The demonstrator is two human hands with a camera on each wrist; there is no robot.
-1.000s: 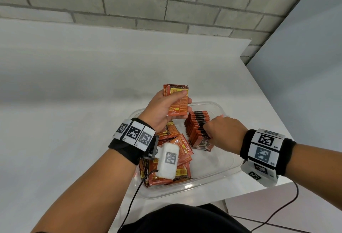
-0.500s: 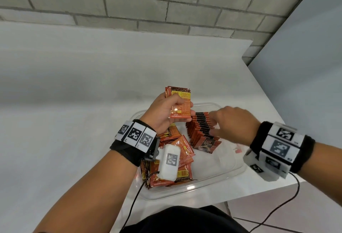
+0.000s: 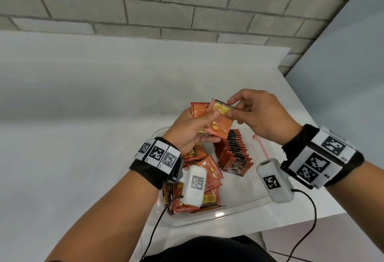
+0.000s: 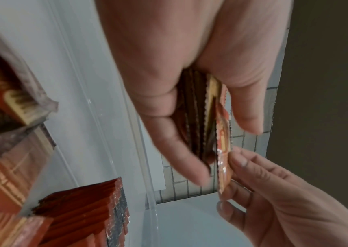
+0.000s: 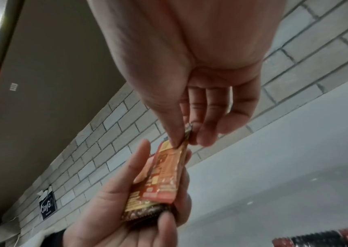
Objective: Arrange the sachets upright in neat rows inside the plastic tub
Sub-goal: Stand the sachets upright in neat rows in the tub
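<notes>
A clear plastic tub (image 3: 209, 219) sits at the table's near right corner. Inside it, a row of upright orange-and-black sachets (image 3: 232, 151) runs front to back, and a loose pile of sachets (image 3: 204, 176) lies on its left side. Above the tub my left hand (image 3: 193, 128) grips a small stack of sachets (image 3: 199, 111). My right hand (image 3: 257, 116) pinches the top corner of the front sachet (image 3: 221, 121) of that stack between thumb and fingers. The right wrist view shows the same pinch on the sachet (image 5: 164, 168); the left wrist view shows the stack (image 4: 209, 123) edge-on.
The white table (image 3: 83, 137) stretches left and back to a grey brick wall (image 3: 166, 8). Its right edge (image 3: 301, 99) drops off close beside the tub. Cables hang from both wrist devices near my body.
My right hand has left the upright row in the tub, risen to the stack in my left hand and pinched its front sachet. The left hand has stayed above the tub.
</notes>
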